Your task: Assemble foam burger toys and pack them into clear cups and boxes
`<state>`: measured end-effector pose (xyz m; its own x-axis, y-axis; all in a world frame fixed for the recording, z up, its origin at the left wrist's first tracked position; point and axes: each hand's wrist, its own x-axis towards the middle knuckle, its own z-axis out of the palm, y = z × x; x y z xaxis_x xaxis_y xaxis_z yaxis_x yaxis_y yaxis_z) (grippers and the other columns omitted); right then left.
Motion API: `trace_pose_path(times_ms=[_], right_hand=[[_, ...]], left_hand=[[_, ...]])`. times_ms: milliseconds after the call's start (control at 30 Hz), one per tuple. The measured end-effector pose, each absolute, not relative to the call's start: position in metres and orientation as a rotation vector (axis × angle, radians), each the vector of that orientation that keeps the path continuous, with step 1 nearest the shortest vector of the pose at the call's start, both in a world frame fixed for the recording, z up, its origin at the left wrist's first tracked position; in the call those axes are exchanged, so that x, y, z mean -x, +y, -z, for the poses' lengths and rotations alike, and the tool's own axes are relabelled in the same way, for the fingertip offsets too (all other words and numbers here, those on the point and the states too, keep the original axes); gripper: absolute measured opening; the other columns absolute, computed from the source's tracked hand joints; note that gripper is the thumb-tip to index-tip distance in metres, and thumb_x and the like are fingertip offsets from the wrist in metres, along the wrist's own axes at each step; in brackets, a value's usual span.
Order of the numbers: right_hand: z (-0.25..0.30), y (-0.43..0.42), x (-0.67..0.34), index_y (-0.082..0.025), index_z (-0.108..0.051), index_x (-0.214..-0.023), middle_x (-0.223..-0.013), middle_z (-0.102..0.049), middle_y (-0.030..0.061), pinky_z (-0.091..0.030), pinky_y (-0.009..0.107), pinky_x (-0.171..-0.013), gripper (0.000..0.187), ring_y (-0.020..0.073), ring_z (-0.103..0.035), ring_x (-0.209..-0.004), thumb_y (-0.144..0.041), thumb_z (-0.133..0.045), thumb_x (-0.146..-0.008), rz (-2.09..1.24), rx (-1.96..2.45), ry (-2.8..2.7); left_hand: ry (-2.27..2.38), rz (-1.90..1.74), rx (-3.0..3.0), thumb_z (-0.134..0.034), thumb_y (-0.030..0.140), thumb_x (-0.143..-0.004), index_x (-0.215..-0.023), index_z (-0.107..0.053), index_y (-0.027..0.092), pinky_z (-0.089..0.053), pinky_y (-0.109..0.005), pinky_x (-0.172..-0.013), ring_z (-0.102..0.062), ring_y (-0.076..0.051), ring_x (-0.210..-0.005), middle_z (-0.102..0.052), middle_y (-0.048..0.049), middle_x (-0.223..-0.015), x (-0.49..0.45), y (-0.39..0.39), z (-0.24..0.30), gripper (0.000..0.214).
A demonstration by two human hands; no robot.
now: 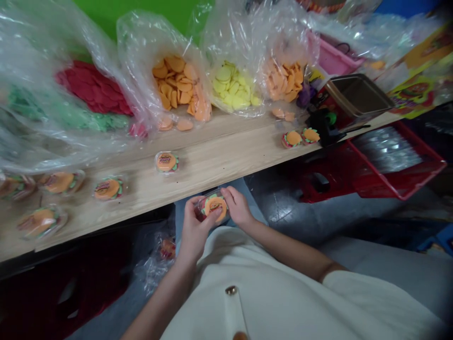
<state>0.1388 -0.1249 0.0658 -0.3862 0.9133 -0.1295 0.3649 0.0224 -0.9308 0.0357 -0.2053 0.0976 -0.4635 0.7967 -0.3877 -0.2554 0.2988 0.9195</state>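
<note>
Pale cloth of the wearer's top (pixel 290 297) lies nearest the camera, with a metal button low in the middle, and just beyond it both hands meet around one clear-cased burger (pixel 216 204). It is held in front of the body, just short of the near edge of the counter (pixel 226 151) and apart from it. The left hand (pixel 201 222) has its grip wrapped round the left side, thumb laid over the face; the right hand (pixel 238 207) pinches the upper right rim with its fingers. So the case sits between the two, directly at both grips, neither hand clearly nearer. Its long axis seems to run from one hand to the other, though fingers hide the ends. The orange top of the held piece bears a printed burger picture with small marks too blurred to read. On the counter ahead and slightly left, a lone packed burger (pixel 167 162) carries dark lettering, illegible here; the packed burger further left (pixel 109 188) shows similar print. At far right, a yellow printed box (pixel 419 92) has a burger picture and coloured lettering, slanted and too soft to make out. No brand can be read.
</note>
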Motion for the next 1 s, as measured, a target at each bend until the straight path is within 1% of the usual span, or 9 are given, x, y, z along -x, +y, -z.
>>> trace_pose_path(times_ms=[67,167,300,400,500,667,833,900,1000], right_hand=[[-0.065,-0.122,-0.140,-0.019,-0.041,-0.063,-0.057,-0.040,-0.0047,-0.029,0.021,-0.053,0.038,0.0094,-0.039,-0.055,-0.047,-0.036,-0.088,-1.327,1.368,-1.718],[-0.062,-0.120,-0.144,-0.019,-0.044,-0.062,-0.056,-0.040,-0.0043,-0.031,0.021,-0.051,0.039,0.0096,-0.038,-0.053,-0.050,-0.039,-0.085,-1.454,1.329,-1.566],[-0.058,-0.119,-0.144,-0.018,-0.047,-0.066,-0.056,-0.041,-0.0041,-0.034,0.021,-0.050,0.039,0.0095,-0.039,-0.052,-0.052,-0.041,-0.083,-1.542,1.284,-1.231],[-0.057,-0.121,-0.141,-0.018,-0.048,-0.067,-0.060,-0.044,-0.0030,-0.037,0.021,-0.051,0.037,0.0094,-0.040,-0.054,-0.051,-0.042,-0.083,-1.522,1.266,-1.114],[-0.059,-0.125,-0.138,-0.017,-0.048,-0.066,-0.060,-0.044,-0.0029,-0.037,0.020,-0.052,0.037,0.0094,-0.041,-0.056,-0.050,-0.042,-0.083,-1.489,1.276,-1.119],[-0.065,-0.124,-0.135,-0.019,-0.045,-0.067,-0.058,-0.040,-0.0041,-0.036,0.020,-0.051,0.037,0.0092,-0.039,-0.054,-0.052,-0.041,-0.083,-1.444,1.310,-1.101],[-0.066,-0.132,-0.140,-0.019,-0.043,-0.067,-0.059,-0.042,-0.0030,-0.037,0.022,-0.051,0.038,0.0102,-0.040,-0.055,-0.053,-0.037,-0.084,-1.365,1.351,-1.129],[-0.064,-0.140,-0.151,-0.020,-0.040,-0.066,-0.056,-0.041,-0.0037,-0.035,0.022,-0.048,0.038,0.0101,-0.039,-0.051,-0.052,-0.034,-0.086,-1.460,1.343,-1.228],[-0.064,-0.148,-0.171,-0.021,-0.040,-0.070,-0.053,-0.041,-0.0048,-0.034,0.022,-0.047,0.034,0.0104,-0.040,-0.048,-0.050,-0.034,-0.087,-1.761,1.243,-1.497]], left_hand=[[1.580,-1.385,-0.476,-0.071,0.029,-0.064,-0.104,-0.043,0.021,-0.050,-0.030,-0.072,-0.058,-0.013,-0.077,-0.055,-0.0022,-0.095,-0.041,-0.198,-0.094,0.050],[1.505,-1.410,-0.448,-0.072,0.028,-0.063,-0.105,-0.045,0.022,-0.050,-0.029,-0.072,-0.058,-0.014,-0.082,-0.056,-0.0025,-0.098,-0.046,-0.194,-0.095,0.051],[1.296,-1.511,-0.282,-0.065,0.033,-0.071,-0.112,-0.045,0.029,-0.050,-0.030,-0.074,-0.058,-0.014,-0.087,-0.054,-0.0018,-0.105,-0.048,-0.201,-0.101,0.046],[1.297,-1.571,-0.146,-0.066,0.029,-0.071,-0.094,-0.052,0.024,-0.048,-0.024,-0.073,-0.057,-0.009,-0.078,-0.056,0.0018,-0.092,-0.053,-0.211,-0.100,0.028],[1.331,-1.600,-0.082,-0.067,0.029,-0.071,-0.080,-0.053,0.019,-0.045,-0.019,-0.067,-0.053,-0.006,-0.066,-0.054,0.0036,-0.076,-0.057,-0.214,-0.098,0.019],[1.377,-1.669,-0.190,-0.064,0.028,-0.074,-0.078,-0.055,0.017,-0.043,-0.019,-0.064,-0.052,-0.007,-0.063,-0.055,0.0024,-0.071,-0.056,-0.205,-0.104,0.015],[1.379,-1.662,-0.273,-0.063,0.027,-0.075,-0.076,-0.053,0.017,-0.043,-0.020,-0.063,-0.052,-0.008,-0.062,-0.057,0.0022,-0.069,-0.053,-0.206,-0.103,0.014],[1.391,-1.604,-0.296,-0.062,0.027,-0.076,-0.077,-0.052,0.018,-0.042,-0.020,-0.063,-0.052,-0.008,-0.063,-0.056,0.0027,-0.069,-0.046,-0.217,-0.099,0.013],[1.459,-1.439,-0.375,-0.062,0.028,-0.075,-0.078,-0.053,0.017,-0.041,-0.019,-0.061,-0.050,-0.008,-0.061,-0.056,0.0023,-0.067,-0.028,-0.242,-0.091,0.014]])
